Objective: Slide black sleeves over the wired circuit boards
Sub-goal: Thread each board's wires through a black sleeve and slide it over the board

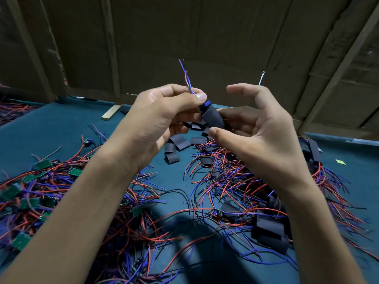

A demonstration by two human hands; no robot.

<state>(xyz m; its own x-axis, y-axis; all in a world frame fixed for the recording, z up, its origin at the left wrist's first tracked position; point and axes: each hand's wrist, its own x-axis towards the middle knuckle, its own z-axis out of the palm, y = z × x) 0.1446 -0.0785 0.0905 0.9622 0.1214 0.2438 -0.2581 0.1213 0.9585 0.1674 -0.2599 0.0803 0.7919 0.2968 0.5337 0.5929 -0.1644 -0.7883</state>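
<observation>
Above the table, my left hand pinches the top end of a wired circuit board, whose blue and red wires stick up past my thumb. A black sleeve covers most of that board. My right hand holds the sleeve between thumb and lower fingers, while its index finger curls free above. Only a small dark and blue tip of the board shows at the sleeve's upper end.
Bare green boards with tangled red, blue and black wires lie at the left. Loose black sleeves sit mid-table. Sleeved boards pile up at the right. The teal table ends at cardboard walls.
</observation>
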